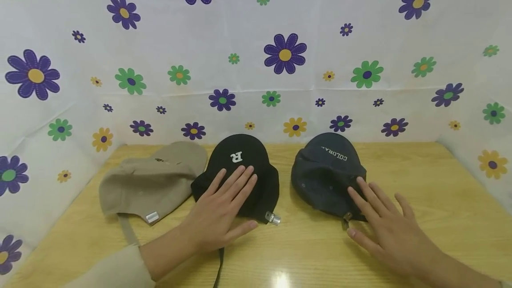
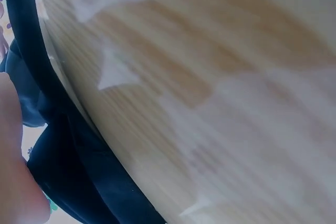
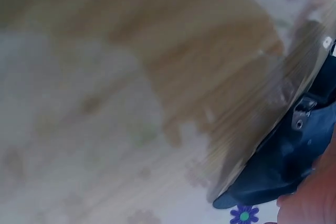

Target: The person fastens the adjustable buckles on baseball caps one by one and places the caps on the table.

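Three baseball caps lie in a row. My left hand (image 1: 218, 212) is over the black cap (image 1: 240, 143) with the white letter R, fingers extended and thumb out to the side. That cap's dark fabric (image 2: 79, 171) is close to the hand in the left wrist view. Over the right edge of the navy cap (image 1: 320, 177), which has white lettering, my right hand (image 1: 394, 234) spreads its straight fingers. In the right wrist view a metal buckle (image 3: 302, 114) shows on this cap's dark edge. Neither hand curls round anything.
A beige cap (image 1: 148, 186) lies at the left, against the black one, its strap (image 1: 128, 230) trailing forward. A silver buckle (image 1: 274, 218) sits at the black cap's front edge. The wooden table (image 1: 424, 181) is backed by a flower-print cloth (image 1: 240, 26) that also hangs at both sides.
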Demonstrator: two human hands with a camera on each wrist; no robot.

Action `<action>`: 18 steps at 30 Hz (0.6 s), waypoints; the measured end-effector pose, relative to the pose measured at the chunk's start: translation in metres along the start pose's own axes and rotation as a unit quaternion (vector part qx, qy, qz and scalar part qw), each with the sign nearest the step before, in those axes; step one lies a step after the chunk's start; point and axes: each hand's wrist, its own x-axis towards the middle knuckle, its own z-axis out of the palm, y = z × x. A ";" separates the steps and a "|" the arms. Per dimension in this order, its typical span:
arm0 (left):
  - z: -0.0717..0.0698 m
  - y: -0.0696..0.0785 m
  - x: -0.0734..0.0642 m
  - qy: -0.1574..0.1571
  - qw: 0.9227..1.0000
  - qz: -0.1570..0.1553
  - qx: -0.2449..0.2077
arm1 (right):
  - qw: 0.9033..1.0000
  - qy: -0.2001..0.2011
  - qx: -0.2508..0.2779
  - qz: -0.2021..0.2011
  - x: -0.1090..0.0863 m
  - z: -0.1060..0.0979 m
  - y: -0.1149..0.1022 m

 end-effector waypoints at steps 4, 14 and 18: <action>-0.002 0.003 0.001 0.001 1.000 0.001 -0.006 | 1.000 0.010 -0.004 -0.016 0.001 0.002 -0.010; 0.002 0.019 0.004 0.026 0.997 0.040 -0.059 | 0.990 0.104 -0.043 -0.088 0.003 0.010 -0.017; 0.004 0.021 0.007 0.008 0.998 0.041 -0.045 | 0.985 0.126 -0.047 -0.105 0.006 0.011 -0.020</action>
